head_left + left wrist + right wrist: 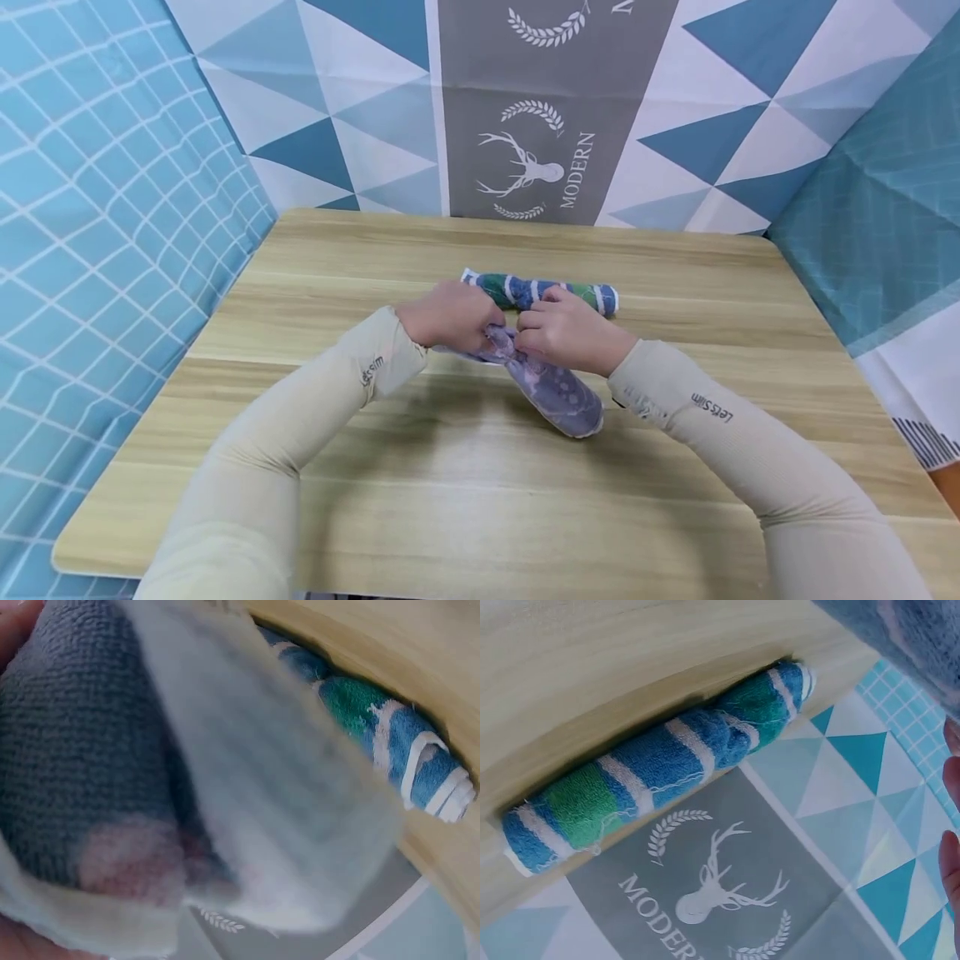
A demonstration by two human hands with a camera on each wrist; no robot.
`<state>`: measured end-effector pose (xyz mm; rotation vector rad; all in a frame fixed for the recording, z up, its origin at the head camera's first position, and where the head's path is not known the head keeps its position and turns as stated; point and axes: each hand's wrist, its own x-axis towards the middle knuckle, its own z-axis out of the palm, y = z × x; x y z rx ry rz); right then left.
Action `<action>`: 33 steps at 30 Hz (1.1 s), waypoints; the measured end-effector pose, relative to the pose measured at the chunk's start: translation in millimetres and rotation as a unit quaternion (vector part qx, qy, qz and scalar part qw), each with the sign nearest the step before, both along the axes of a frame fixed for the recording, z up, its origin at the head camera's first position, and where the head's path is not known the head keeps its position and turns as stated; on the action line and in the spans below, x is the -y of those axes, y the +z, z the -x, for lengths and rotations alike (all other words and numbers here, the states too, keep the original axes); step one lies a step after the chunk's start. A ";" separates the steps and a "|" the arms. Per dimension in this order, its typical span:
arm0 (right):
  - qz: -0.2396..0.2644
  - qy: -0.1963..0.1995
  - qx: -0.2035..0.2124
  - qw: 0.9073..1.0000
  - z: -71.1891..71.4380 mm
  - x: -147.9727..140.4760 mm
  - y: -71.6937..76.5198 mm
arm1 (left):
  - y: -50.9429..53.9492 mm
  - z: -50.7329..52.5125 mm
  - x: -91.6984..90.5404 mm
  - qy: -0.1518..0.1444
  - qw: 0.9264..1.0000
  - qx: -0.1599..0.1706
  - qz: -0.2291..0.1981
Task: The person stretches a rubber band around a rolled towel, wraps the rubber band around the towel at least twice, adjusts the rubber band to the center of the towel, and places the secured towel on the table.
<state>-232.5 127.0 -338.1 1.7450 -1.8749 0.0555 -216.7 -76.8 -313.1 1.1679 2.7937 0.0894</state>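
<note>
A purple towel [558, 398] is twisted or gathered in its middle, held between both hands above the table. The left hand [459, 317] grips its left part, and the right hand [568, 333] pinches it close by, just right of the twist. One end droops down to the right, below the right hand. Up close in the left wrist view, the towel [82, 742] shows a blue-grey weave, a pinkish patch and a pale edge. Only a corner of the towel [915, 637] and some fingertips appear in the right wrist view. Fingers partly hide the gathered cloth.
Just behind the hands lies a rolled towel [603, 298] with blue, green and white stripes, loose threads along it. It rests on a wood-grain table [300, 275]. Patterned cloth [375, 108] hangs behind, and blue grid cloth [97, 208] hangs at the left.
</note>
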 end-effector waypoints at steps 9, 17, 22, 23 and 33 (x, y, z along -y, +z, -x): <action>0.000 -0.012 -0.053 0.999 -4.6 -2.7 -0.7 | -5.4 -7.6 5.9 -0.017 0.998 -0.060 -0.029; -0.010 0.009 -0.016 1.000 -6.2 -1.8 3.2 | -7.1 -10.3 8.3 -0.059 0.991 -0.106 -0.062; -0.027 -0.031 -0.033 0.999 -8.2 1.3 1.5 | -8.4 -7.7 9.7 -0.055 0.991 -0.097 -0.077; -0.032 -0.043 -0.035 0.998 -8.4 2.6 0.9 | -9.1 -7.0 9.8 -0.055 0.991 -0.092 -0.083; -0.104 -0.064 0.032 0.992 -11.0 -6.1 -6.8 | -11.5 4.6 19.1 -0.065 0.987 -0.128 -0.078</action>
